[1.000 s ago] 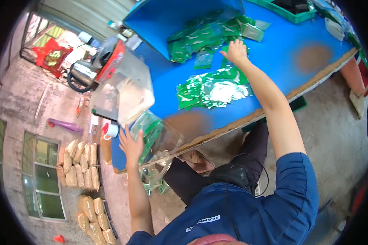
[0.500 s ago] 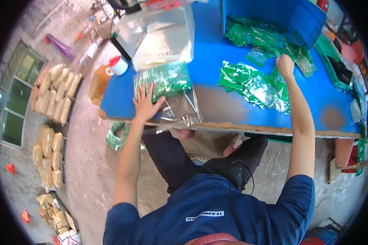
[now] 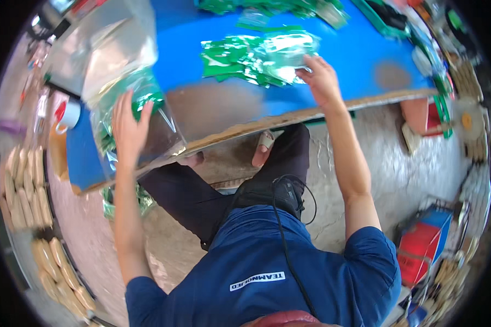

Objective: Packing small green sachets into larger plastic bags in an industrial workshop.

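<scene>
My left hand (image 3: 130, 128) lies with fingers spread on a clear plastic bag (image 3: 166, 128) that has green packets (image 3: 153, 97) inside, at the table's left front. Right of it, several flat, shiny green packets lie in a loose pile (image 3: 229, 57). At that pile's right end my right hand (image 3: 321, 82) has its fingers bent around the edge of a clear-and-green packet (image 3: 286, 52). Part of the grip is hidden. A stack of clear bags (image 3: 117, 49) sits beyond my left hand.
More green packets (image 3: 289, 6) lie along the far side of the blue table (image 3: 360, 54). A white mug (image 3: 68, 114) stands at its left edge, and a green tray (image 3: 382, 19) is at the far right. Stacked tan sacks (image 3: 24, 188) line the floor at left.
My right hand has come back from the far heap to the near pile's right end. The left hand stays on the bag. The whole view has shifted and turned.
</scene>
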A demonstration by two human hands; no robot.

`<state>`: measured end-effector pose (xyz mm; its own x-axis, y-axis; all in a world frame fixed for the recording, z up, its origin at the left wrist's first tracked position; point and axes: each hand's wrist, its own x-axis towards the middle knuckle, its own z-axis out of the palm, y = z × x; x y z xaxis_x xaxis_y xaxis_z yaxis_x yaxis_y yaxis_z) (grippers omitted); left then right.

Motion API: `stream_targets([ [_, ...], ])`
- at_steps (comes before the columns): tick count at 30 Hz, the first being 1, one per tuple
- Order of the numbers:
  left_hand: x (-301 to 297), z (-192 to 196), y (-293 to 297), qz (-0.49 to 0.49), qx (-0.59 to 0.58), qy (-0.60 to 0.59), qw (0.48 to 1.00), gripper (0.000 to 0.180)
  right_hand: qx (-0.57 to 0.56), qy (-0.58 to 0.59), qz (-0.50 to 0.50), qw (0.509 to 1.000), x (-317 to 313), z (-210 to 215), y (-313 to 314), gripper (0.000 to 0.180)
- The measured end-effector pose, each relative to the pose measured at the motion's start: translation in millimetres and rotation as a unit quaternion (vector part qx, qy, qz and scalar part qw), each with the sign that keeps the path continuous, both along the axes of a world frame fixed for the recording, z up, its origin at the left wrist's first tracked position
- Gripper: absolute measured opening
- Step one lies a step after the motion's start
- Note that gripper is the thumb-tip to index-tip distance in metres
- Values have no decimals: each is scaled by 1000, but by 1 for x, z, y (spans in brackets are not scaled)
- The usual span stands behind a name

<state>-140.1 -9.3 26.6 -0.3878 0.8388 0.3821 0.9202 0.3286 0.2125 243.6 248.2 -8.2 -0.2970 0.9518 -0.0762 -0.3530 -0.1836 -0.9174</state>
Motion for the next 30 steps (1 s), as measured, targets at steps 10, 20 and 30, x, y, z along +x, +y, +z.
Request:
stream_targets([
  [10, 218, -82, -16, -1, 209, -821, 532, 19, 272, -370, 167, 873, -25, 9, -121, 34],
  [20, 191, -84, -28, 52, 127, -871, 471, 28, 598, -304, 317, 670, -17, -21, -117, 48],
  [30, 183, -104, -41, 113, 187, -896, 387, 44, 621, -525, 145, 563, -39, -18, -31, 59],
])
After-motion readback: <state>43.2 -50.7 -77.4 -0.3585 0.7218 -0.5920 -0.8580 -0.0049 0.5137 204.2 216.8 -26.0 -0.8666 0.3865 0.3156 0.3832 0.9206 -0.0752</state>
